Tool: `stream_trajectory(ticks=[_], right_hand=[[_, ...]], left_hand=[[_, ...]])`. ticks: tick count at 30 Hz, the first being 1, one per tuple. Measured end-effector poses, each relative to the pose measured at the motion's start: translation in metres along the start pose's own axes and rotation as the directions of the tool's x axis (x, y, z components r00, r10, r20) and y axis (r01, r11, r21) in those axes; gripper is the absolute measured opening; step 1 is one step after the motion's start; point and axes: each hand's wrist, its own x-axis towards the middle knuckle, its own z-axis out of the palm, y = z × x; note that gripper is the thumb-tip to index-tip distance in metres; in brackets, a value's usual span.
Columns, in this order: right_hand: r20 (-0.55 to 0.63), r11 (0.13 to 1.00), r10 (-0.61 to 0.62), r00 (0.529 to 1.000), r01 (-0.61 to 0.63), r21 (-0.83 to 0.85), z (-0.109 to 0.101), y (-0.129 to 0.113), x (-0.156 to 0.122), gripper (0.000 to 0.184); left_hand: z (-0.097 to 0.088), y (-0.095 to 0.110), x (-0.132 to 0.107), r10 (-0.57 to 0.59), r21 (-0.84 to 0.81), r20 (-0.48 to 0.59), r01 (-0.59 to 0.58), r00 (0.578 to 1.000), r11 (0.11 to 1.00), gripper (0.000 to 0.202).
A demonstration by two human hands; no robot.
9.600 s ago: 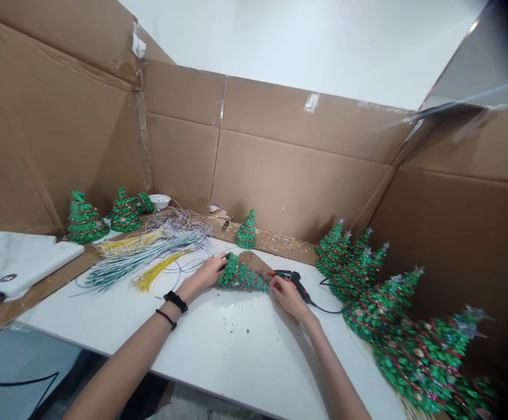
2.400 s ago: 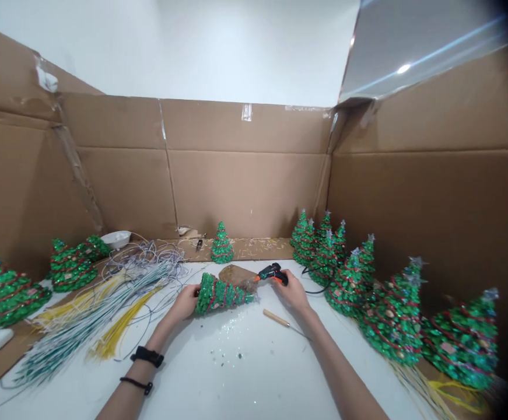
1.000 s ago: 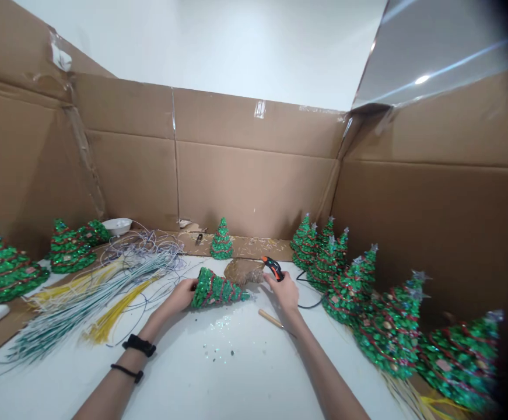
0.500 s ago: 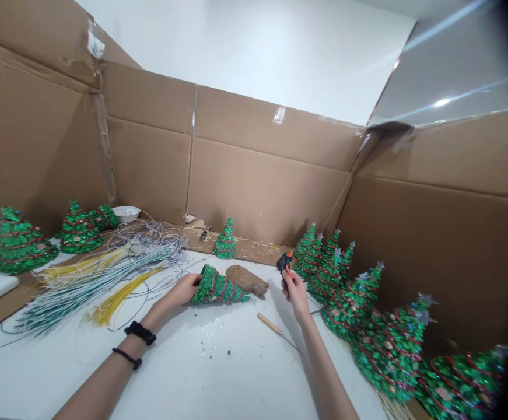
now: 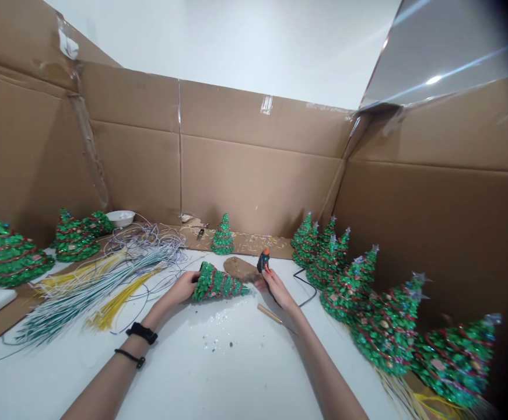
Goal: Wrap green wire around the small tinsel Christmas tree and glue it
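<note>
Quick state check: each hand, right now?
Left hand: holding the sideways green tree by its wide end.
Right hand: closed, holding the glue gun.

Grn tree (image 5: 219, 283) hides pt of L hand (image 5: 187, 286).

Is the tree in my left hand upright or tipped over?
Tipped over: the tree is sideways, its wide base at your left hand, its narrow tip pointing right.
</note>
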Motion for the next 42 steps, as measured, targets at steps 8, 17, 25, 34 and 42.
stream_trajectory(ticks=[8,17,25,34,42], right_hand=[[0.009,0.990,-0.100,0.995,0.099,0.098,0.004,-0.008,-0.004,0.041],[0.189,0.934,0.014,0.982,-0.080,0.347,-0.007,-0.018,-0.011,0.042],[-0.087,0.990,-0.102,0.991,0.092,-0.107,-0.018,-0.020,-0.012,0.042],[-0.130,0.745,-0.385,0.914,0.224,-0.629,-0.016,-0.013,-0.014,0.059],[-0.117,0.751,-0.329,0.937,0.185,-0.633,-0.018,-0.007,-0.011,0.052]], left_hand=[[0.001,0.001,0.000,0.025,-0.018,0.019,-0.025,1.000,1.000,0.023],[0.000,-0.001,0.001,0.033,-0.036,0.037,-0.032,0.999,0.999,0.022],[0.001,-0.002,0.001,0.006,-0.034,0.016,-0.005,1.000,0.999,0.020],[0.001,0.002,-0.001,0.011,-0.011,0.002,-0.011,1.000,1.000,0.023],[0.000,-0.002,0.001,-0.008,0.020,0.005,0.008,1.000,1.000,0.020]])
